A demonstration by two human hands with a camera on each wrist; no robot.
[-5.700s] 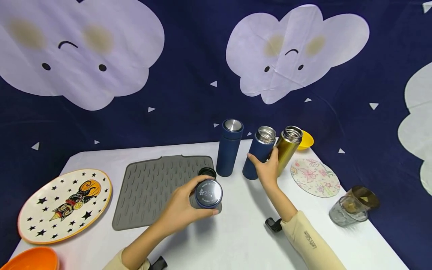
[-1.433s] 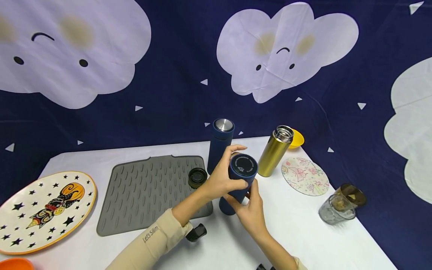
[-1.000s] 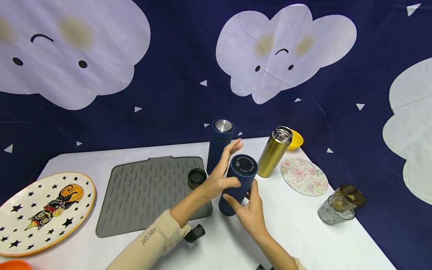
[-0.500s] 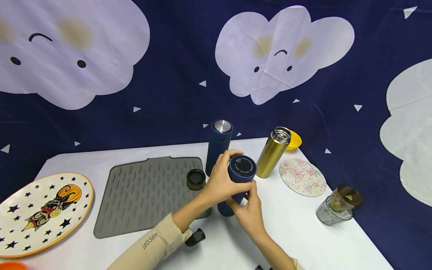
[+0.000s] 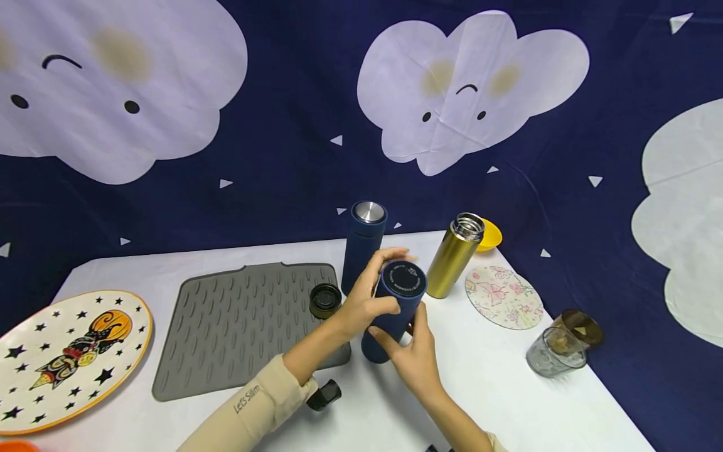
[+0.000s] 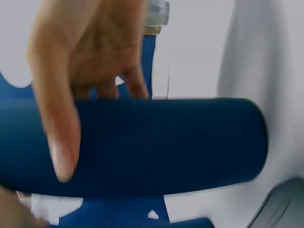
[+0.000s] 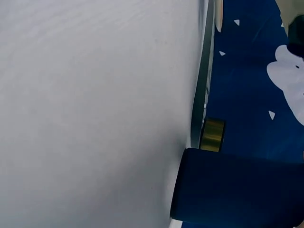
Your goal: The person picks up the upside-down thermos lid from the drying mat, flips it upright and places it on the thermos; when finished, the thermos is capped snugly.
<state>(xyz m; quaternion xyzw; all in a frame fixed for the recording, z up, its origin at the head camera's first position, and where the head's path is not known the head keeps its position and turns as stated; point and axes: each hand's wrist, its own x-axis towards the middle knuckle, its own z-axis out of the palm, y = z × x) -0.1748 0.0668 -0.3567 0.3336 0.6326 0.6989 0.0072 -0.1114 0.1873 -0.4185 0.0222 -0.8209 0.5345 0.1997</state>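
Note:
A blue thermos flask (image 5: 395, 317) stands tilted over the white table, base toward the table. Its round lid (image 5: 403, 278) carries a dark disc with a ring of print. My left hand (image 5: 361, 307) is loosely spread about the lid, thumb at the near side, fingers reaching over the far side. My right hand (image 5: 415, 358) grips the flask's body. In the left wrist view the right thumb (image 6: 61, 137) lies across the flask, with fingers behind it. Just the flask's lower end (image 7: 237, 187) shows in the right wrist view.
Behind stand a second blue flask (image 5: 364, 248) with a steel-topped lid and an open gold flask (image 5: 454, 260). A black stopper (image 5: 325, 300) sits on the grey mat (image 5: 226, 333). Around are an oval plate (image 5: 121, 364), floral disc (image 5: 503, 295), yellow bowl (image 5: 490, 236) and glasses (image 5: 556, 355).
The blue flask, open earlier by the gold one, came forward and now bears its lid. The lid's print has rotated; my left hand gripped it, then loosened. My right hand stays put lately.

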